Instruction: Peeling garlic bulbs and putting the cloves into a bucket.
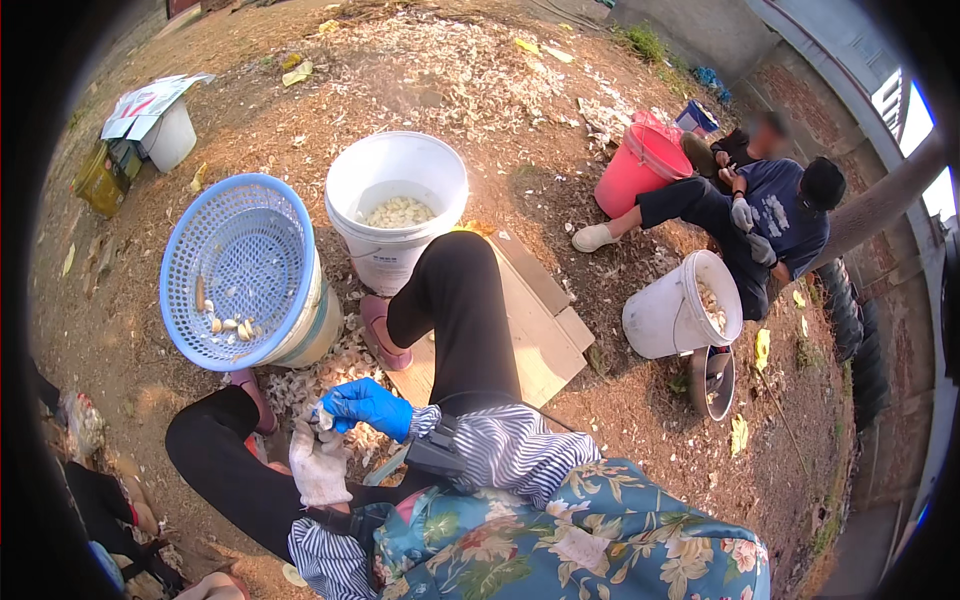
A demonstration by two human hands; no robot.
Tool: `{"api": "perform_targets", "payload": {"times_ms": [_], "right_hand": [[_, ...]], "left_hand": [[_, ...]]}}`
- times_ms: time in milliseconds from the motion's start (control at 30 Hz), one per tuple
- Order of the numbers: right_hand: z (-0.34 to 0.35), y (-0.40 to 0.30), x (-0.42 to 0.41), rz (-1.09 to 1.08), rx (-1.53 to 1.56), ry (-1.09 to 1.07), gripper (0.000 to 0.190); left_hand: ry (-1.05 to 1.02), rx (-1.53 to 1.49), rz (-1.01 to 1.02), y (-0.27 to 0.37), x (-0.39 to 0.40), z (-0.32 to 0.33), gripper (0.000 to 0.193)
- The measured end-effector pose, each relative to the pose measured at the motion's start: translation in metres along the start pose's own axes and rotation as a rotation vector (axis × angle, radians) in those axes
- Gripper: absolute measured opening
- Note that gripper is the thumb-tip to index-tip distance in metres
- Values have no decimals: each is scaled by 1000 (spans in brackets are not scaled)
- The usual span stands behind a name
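Observation:
My right hand (369, 407), in a blue rubber glove, pinches a whitish garlic piece (322, 417) with papery skin. My left hand (320, 463), in a white knit glove, is right below it, its fingertips at the same piece. Both hands are over my lap, above peeled skins on the ground. Ahead to the left, a blue perforated plastic basket (174, 300) sits tilted on a bucket and holds several garlic cloves (244, 328) and a brown-handled tool (200, 293). A white plastic bucket (341, 184) beside it holds peeled cloves (400, 213) in its bottom.
Flattened cardboard (544, 349) lies by my right leg. To the right, two people sit near a red bucket (626, 180), a white bucket (656, 319) with cloves and a metal pan (711, 386). A covered white bucket (171, 139) stands far left. Another person's limbs show lower left.

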State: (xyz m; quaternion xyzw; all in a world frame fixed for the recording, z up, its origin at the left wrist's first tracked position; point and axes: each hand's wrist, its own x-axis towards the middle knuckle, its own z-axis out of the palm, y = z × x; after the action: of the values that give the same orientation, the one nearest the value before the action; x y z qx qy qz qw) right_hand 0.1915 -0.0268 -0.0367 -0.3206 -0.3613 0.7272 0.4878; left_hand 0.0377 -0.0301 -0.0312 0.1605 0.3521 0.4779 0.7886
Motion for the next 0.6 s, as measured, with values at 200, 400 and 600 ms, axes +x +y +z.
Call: {"api": "perform_targets", "payload": {"times_ms": [200,400,600], "right_hand": [[4,11,0,-68,243,-8,30],[-1,23,6,17,189,158,24],[-20,16,-5,81,275,212,27]], "left_hand": [[-47,-1,29,5,3,-7,25],[-15,271,15,16,7,-6,14],[87,271,-1,7,10,5,8]]}}
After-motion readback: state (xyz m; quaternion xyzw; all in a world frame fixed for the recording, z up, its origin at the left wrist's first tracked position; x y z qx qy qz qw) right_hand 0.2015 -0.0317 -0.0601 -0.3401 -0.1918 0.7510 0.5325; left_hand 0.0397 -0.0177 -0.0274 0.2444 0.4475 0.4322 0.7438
